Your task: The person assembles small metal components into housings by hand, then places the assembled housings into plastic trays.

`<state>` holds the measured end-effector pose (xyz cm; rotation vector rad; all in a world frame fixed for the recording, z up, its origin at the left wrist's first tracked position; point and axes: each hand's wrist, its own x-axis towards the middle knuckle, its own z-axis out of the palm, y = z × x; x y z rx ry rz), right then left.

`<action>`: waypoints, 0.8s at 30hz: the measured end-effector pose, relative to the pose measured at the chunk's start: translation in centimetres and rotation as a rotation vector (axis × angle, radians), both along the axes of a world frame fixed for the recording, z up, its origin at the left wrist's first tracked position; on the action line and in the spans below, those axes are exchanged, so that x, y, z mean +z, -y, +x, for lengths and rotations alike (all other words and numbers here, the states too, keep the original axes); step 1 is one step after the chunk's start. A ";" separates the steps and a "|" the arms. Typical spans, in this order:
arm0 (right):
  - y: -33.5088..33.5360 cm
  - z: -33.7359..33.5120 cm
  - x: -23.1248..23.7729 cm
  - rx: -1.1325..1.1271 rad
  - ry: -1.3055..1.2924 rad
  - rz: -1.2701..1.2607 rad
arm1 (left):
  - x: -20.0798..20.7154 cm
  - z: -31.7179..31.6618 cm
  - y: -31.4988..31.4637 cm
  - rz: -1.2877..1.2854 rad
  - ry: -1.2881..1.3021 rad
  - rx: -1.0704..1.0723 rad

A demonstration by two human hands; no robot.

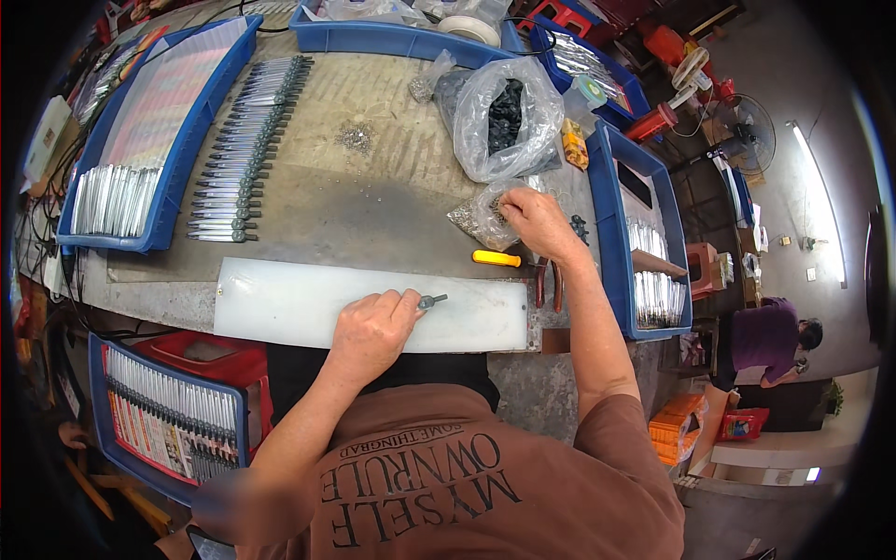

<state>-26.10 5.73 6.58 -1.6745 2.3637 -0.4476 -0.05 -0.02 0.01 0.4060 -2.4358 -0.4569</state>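
Observation:
Over a white board [271, 303] at the table's front edge, my left hand [376, 329] is closed round a slim rod with a dark grey end fitting [432, 301]; the fitting pokes out to the right and the fist hides the rest. Farther right, my right hand [539, 222] has its fingers pinched together at a small see-through bag [487, 219] of tiny metal parts. What they pinch is too small to make out. Near that hand lie a yellow handle [496, 259] and red-handled pliers [557, 285].
Silvery rods with dark fittings [241, 159] lie in a long row on the left. Blue trays [168, 210] of rods stand left, right [611, 271] and lower left [97, 373]. A bag of black parts [471, 140] sits behind my right hand. Loose bits [355, 138] lie mid-table. Another person [765, 336] is far right.

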 end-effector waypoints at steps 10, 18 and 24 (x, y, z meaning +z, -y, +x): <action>-0.4 0.2 0.1 -0.018 0.099 -0.153 | 0.1 0.0 0.0 0.017 0.013 -0.003; -1.6 3.0 0.3 0.059 0.191 -0.271 | 0.1 0.0 0.0 0.003 0.008 0.014; -2.5 6.0 0.0 0.146 0.401 -0.145 | 0.0 0.0 0.0 0.006 0.015 0.009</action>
